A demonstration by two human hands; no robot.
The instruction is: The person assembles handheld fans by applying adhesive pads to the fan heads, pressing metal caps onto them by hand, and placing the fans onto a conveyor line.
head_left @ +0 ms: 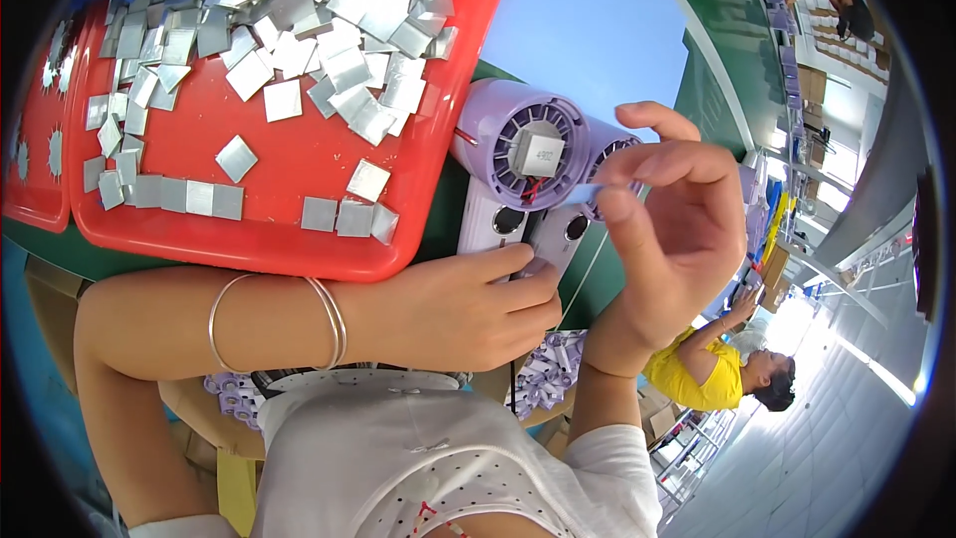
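Observation:
Two lilac handheld fans lie side by side on the green table. The nearer fan (523,144) has a round slotted head with a square silver plate (539,153) at its centre and red wires below it. Behind my right fingers, the second fan's head (609,144) is partly hidden. My left hand (488,309) is closed round the lower ends of the fan handles; how many it grips is hard to see. Between the thumb and forefinger of my right hand (687,209) is a small light blue strip (581,195), held beside the nearer fan's head.
A red tray (299,251) at left holds many loose silver square plates (282,100). A second red tray (35,184) adjoins it. A pale blue sheet (597,30) lies beyond the fans. Lilac parts (548,374) fill a box below. Another person in yellow (712,369) works at right.

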